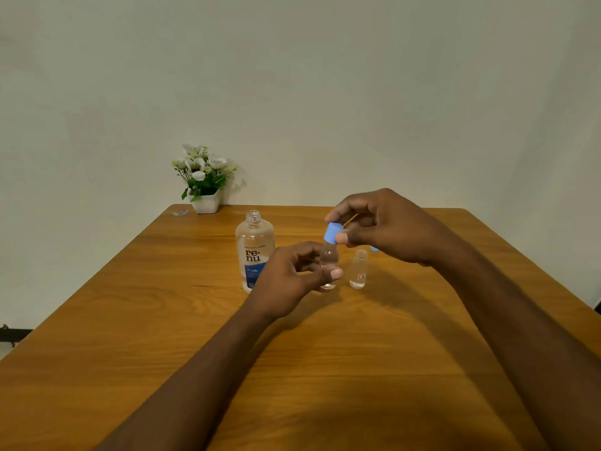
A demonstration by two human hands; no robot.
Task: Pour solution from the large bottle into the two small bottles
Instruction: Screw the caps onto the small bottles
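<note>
The table (162, 320) is of wood with a smooth, slightly shiny grain. The large bottle (254, 249) and both small bottles (359, 270) look like clear glossy plastic. The blue cap (332, 233) is matt plastic.

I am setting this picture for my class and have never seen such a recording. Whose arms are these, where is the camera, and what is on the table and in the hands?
No machine here: these are one person's two bare arms, filmed by a single wide camera worn on the head, looking forward and down. On the wooden table stand a large bottle with its cap off and a small open bottle. The left hand holds a second small bottle upright. The right hand pinches a blue cap right at that bottle's top. A pot of white flowers sits at the far corner.
</note>
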